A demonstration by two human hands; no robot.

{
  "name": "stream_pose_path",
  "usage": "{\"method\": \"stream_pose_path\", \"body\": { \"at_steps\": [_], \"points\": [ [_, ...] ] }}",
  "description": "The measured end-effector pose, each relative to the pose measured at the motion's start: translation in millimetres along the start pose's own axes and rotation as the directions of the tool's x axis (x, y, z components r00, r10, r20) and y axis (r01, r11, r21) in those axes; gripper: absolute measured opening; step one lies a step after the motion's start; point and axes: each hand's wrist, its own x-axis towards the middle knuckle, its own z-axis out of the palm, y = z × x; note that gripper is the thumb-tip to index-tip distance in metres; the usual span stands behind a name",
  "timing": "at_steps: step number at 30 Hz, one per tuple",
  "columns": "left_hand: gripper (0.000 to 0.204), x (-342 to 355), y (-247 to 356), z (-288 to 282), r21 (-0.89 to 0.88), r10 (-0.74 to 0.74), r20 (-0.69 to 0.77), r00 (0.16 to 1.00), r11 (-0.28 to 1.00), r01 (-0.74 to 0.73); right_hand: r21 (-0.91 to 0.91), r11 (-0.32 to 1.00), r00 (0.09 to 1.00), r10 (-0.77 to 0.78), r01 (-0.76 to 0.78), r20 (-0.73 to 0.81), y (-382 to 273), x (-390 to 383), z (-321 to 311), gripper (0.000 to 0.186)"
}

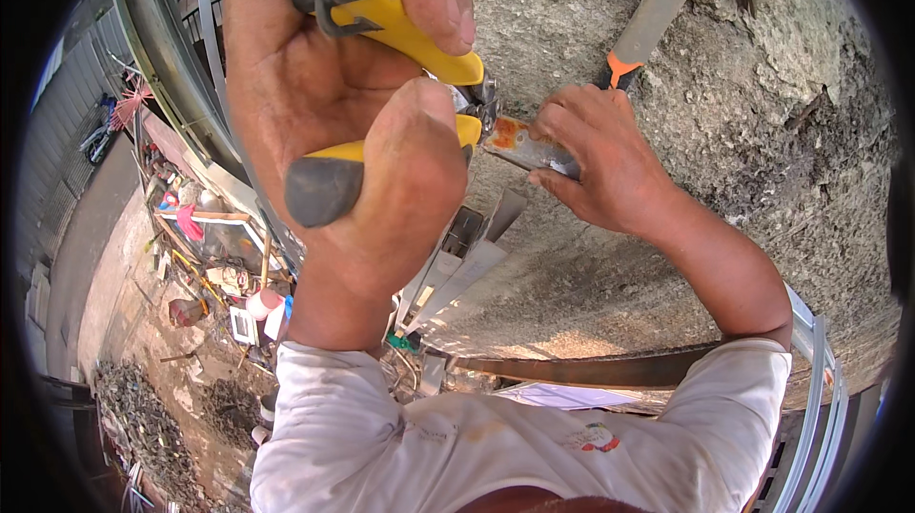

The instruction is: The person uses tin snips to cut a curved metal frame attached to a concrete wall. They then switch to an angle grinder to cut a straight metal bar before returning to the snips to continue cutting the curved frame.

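Note:
My left hand (367, 160) grips yellow-and-black handled pliers or snips (419, 41), their metal head against the end of a rust-marked metal piece (512, 139). My right hand (600, 156) holds that metal piece, fingers curled over its top and thumb beneath. Just beyond my right hand, a claw hammer (650, 13) with a grey-and-orange handle lies on the rough concrete surface (791, 160). The exact contact of the tool's jaws with the metal is partly hidden.
Long metal channels (462, 280) extend below my hands. A curved metal rail (152, 56) runs along the upper left. Far below at left lies cluttered ground with scrap, buckets (262, 303) and poles. Light metal tracks (815, 399) stand at the lower right.

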Motion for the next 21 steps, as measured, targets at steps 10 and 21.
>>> {"method": "stream_pose_path", "body": {
  "at_steps": [10, 21],
  "points": [
    [0.011, 84.9, -69.8, -5.7, 0.629, -0.071, 0.085, 0.994, 0.777, 0.002, 0.098, 0.994, 0.997, 0.056, -0.051, -0.046, 11.3, 10.6, -7.0, 0.033],
    [0.022, 107.3, -105.0, 10.3, 0.954, -0.163, 0.245, 0.956, 0.218, -0.208, 0.064, 0.996, 0.992, -0.055, 0.063, -0.117, 17.5, 15.2, -1.7, 0.031]
  ]
}}
